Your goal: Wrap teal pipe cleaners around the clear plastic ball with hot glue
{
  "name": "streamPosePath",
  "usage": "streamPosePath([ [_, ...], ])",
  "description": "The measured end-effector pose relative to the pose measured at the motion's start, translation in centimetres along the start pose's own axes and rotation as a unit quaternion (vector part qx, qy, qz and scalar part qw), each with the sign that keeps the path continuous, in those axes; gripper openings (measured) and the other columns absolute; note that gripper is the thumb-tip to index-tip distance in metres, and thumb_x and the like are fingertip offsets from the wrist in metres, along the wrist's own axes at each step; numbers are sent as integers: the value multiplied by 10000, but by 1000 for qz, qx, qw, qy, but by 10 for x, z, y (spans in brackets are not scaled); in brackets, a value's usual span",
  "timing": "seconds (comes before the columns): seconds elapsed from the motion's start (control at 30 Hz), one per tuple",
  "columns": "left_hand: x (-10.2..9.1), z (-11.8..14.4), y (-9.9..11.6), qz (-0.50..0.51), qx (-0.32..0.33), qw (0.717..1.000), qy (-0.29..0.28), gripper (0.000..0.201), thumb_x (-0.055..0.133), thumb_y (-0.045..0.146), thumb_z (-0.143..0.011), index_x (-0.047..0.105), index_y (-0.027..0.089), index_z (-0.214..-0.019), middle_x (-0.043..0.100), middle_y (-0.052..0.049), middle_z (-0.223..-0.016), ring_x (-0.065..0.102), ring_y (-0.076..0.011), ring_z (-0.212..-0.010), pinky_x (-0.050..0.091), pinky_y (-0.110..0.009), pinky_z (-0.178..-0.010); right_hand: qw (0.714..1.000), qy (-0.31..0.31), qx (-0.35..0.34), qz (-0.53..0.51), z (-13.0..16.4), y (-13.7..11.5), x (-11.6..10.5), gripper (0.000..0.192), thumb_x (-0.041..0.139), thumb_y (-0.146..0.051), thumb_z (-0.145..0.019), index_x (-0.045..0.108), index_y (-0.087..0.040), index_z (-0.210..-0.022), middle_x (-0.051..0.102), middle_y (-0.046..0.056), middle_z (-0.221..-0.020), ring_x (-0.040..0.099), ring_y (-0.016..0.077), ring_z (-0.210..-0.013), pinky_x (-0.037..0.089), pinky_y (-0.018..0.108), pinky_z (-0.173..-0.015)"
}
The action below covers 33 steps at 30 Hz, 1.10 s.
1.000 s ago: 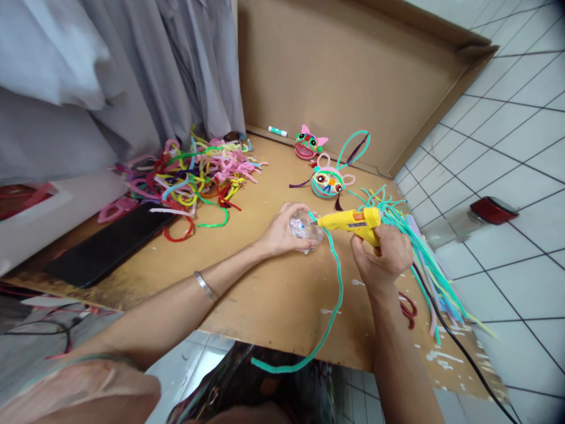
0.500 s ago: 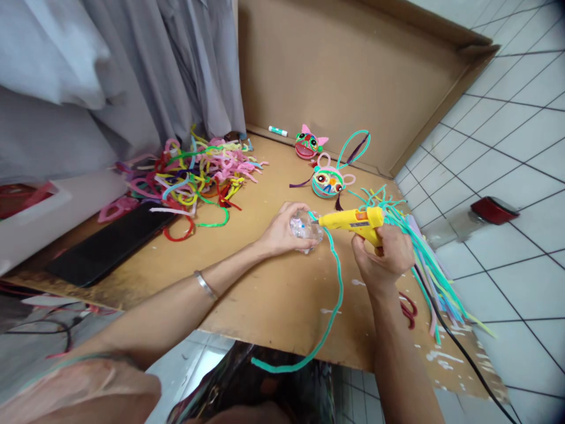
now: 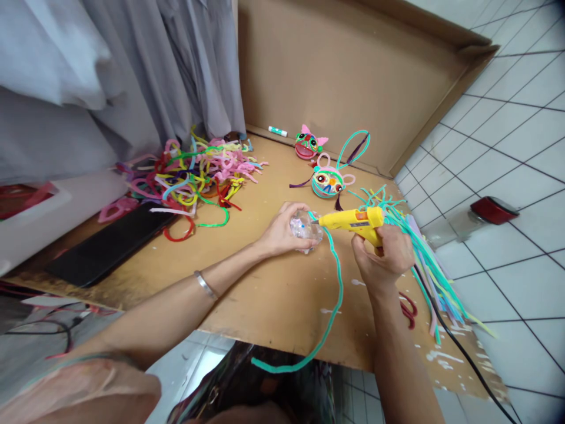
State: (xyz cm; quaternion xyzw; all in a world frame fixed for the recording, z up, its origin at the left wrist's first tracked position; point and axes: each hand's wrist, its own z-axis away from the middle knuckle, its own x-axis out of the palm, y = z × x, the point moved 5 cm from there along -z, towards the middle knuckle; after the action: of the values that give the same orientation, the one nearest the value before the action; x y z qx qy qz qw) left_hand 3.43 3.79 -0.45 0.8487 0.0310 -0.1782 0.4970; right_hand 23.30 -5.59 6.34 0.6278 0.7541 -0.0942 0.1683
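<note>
My left hand [image 3: 282,231] is closed around a clear, rounded plastic piece [image 3: 304,231] with small bits showing through it. A long teal pipe cleaner [image 3: 339,282] runs from the top of that piece, curving down past the table's front edge. My right hand [image 3: 386,253] is wrapped round the handle of a yellow hot glue gun [image 3: 351,219]. Its nozzle points left and is at the clear piece, near the pipe cleaner; whether it touches, I cannot tell. A black cord [image 3: 445,330] trails from the gun to the lower right.
Two decorated animal-head ornaments [image 3: 327,181] stand farther back, near a glue stick [image 3: 278,131]. Tangled pipe cleaners [image 3: 207,168] lie left beside a black flat slab [image 3: 110,244]. More straight pipe cleaners [image 3: 424,265] and red-handled scissors [image 3: 408,310] are at right. A cardboard panel [image 3: 344,82] rises behind.
</note>
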Motion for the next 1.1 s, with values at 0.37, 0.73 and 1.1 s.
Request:
streamPosePath([
  [0.37, 0, 0, -1, 4, -5, 1000, 5, 712, 859, 352, -522, 565, 220, -1157, 565, -53, -1156, 574, -239, -1075, 481, -388, -972, 996, 2, 67, -53, 5, 7, 6, 200, 660, -279, -719, 562, -222, -883, 623, 15, -750, 580, 176, -645, 423, 305, -631],
  [0.73, 0, 0, -3, 41, -15, 999, 17, 693, 850, 318, -523, 566, 206, -1145, 569, -63, -1162, 587, -242, -1049, 513, -417, -945, 934, -102, 319, -126, 14, 41, 33, 368, 643, -500, -713, 634, -166, -869, 605, 23, -765, 523, 181, -704, 441, 319, -673],
  [1.1, 1, 0, -2, 59, -26, 998, 17, 686, 856, 260, -520, 566, 199, -1138, 588, -56, -1094, 598, -234, -1017, 532, -432, -930, 888, -285, 361, 16, 52, 61, 67, 381, 622, -454, -739, 604, -141, -954, 666, 114, -836, 595, 249, -760, 411, 329, -672],
])
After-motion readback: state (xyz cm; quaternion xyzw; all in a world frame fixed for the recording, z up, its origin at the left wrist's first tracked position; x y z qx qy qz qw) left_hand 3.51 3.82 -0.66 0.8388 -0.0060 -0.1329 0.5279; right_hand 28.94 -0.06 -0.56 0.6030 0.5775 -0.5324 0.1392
